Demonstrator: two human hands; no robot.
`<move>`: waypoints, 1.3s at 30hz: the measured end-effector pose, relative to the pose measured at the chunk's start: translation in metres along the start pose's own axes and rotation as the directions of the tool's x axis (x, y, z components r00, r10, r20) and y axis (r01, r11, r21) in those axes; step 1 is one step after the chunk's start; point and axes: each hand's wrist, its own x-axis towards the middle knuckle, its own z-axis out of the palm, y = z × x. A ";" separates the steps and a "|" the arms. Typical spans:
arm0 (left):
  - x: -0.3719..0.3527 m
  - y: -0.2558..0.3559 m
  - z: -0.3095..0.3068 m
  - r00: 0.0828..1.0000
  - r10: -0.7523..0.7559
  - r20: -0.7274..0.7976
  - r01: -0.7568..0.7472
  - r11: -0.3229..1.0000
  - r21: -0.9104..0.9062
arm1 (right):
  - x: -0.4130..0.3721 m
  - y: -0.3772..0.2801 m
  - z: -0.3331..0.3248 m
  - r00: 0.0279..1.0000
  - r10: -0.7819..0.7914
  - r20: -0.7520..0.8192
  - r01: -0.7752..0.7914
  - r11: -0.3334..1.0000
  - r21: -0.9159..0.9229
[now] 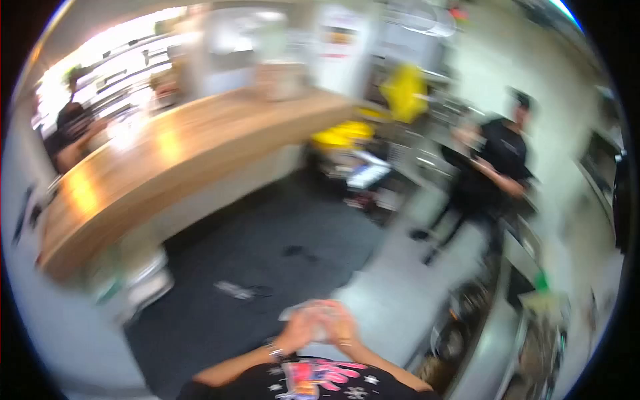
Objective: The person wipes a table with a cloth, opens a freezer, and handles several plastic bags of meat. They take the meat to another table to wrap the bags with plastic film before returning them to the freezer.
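Observation:
My left hand (298,329) and my right hand (340,325) are brought together in front of my black printed shirt (320,381). Between and around the fingers shows something pale and whitish (321,312), perhaps thin sheet material, too smeared by motion to name. The fingers of both hands look bent inward around it. A bracelet or watch (275,351) circles my left wrist.
A long wooden counter (200,143) runs along the left. A dark mat (267,233) covers the floor, with small pale litter (235,290) on it. At right stands a person in black (500,153) holding something dark. Metal kitchen equipment (460,333) lines the right side.

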 end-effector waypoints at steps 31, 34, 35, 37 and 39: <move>0.004 0.027 0.025 0.998 -0.056 -0.028 0.053 0.996 -0.076 | -0.027 -0.026 -0.034 0.936 0.279 -0.216 -0.144 0.861 0.488; 0.004 0.015 0.022 0.998 -0.040 -0.053 0.037 0.998 -0.056 | -0.028 -0.026 -0.033 0.930 0.290 -0.224 -0.155 0.866 0.475; 0.005 0.008 0.021 0.998 -0.024 -0.060 0.022 0.999 -0.039 | -0.028 -0.025 -0.033 0.928 0.292 -0.230 -0.156 0.867 0.473; 0.006 0.010 0.020 0.999 -0.021 -0.050 0.017 0.998 -0.066 | -0.028 -0.028 -0.036 0.920 0.319 -0.228 -0.179 0.860 0.478; 0.007 0.009 0.020 0.999 -0.029 -0.013 0.027 0.990 -0.140 | -0.027 -0.028 -0.039 0.912 0.316 -0.262 -0.170 0.872 0.459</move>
